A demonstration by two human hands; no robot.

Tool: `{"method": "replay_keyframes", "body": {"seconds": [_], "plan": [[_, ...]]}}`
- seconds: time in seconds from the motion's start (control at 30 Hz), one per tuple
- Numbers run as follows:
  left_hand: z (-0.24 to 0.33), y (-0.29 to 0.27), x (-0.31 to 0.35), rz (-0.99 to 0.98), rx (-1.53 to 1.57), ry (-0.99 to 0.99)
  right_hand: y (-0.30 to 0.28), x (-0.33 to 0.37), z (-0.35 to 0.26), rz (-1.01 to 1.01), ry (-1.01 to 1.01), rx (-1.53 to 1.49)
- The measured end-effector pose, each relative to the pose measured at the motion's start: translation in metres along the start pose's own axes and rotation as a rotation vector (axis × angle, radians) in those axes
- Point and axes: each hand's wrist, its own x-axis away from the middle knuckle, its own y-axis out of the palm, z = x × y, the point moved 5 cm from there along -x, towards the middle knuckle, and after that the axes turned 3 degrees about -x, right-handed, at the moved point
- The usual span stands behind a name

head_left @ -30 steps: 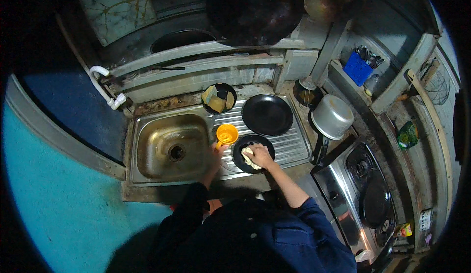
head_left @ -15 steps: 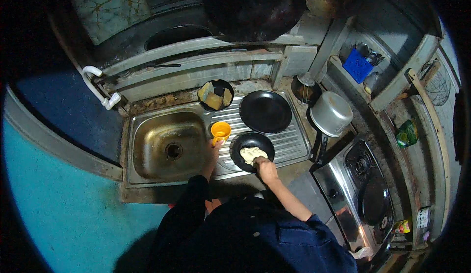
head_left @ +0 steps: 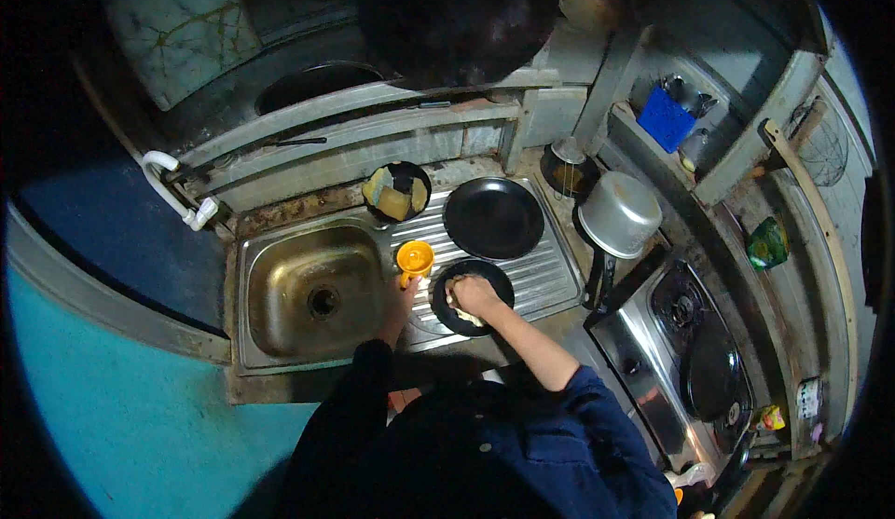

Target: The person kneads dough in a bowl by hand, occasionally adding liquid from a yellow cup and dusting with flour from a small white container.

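Observation:
My left hand (head_left: 401, 303) grips the handle of a small orange mug (head_left: 416, 257), which stands upright at the left edge of the ribbed steel drainboard (head_left: 561, 277). Some liquid seems to show inside it. To the right of the mug is a small black dish (head_left: 498, 279) holding pale, soft dough (head_left: 471, 320). My right hand (head_left: 477, 296) is down in that dish, its fingers curled into the dough and covering most of it. The fingertips are hidden under the hand.
Behind the dish lies a large black round plate (head_left: 494, 219). A black plate with flat yellowish pieces (head_left: 394, 204) sits behind the sink basin (head_left: 280, 272). A silver pot (head_left: 620, 213) and gas stove (head_left: 667, 361) stand to the right; a white tap (head_left: 182, 198) is at left.
My right hand has moved left and further over the dish, and now covers the dough that showed before. My left hand stays on the mug. The whole view has shifted slightly.

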Motion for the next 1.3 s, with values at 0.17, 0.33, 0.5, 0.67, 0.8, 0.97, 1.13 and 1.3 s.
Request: {"method": "replay_keyframes", "body": {"seconds": [0.17,0.33,0.5,0.67,0.8,0.97,1.13,1.3], "plan": [[0.009,-0.007,0.021,0.125,-0.143,0.080,-0.009,0.033,0.003,0.116,0.052,-0.020],[0.042,-0.007,0.060,0.481,-0.237,0.033,-0.028,0.076,-0.004,0.441,0.076,-0.062],[0.009,0.054,0.082,-0.052,0.051,-0.143,0.011,0.085,0.013,0.451,0.238,-0.103],[0.019,0.072,0.084,-0.213,0.040,-0.354,0.020,0.073,0.008,0.132,0.377,0.050],[0.005,0.078,0.083,-0.206,0.059,-0.329,0.046,0.061,-0.005,0.141,0.141,0.269],[0.017,0.078,0.077,-0.381,0.189,-0.448,0.027,0.004,0.026,-0.481,0.112,0.082],[0.025,0.073,0.073,-0.430,0.268,-0.465,0.009,-0.005,0.134,-0.042,0.581,-0.307],[0.003,0.080,0.094,-0.493,0.296,-0.643,0.045,0.024,0.072,-0.333,0.491,-0.090]]}}
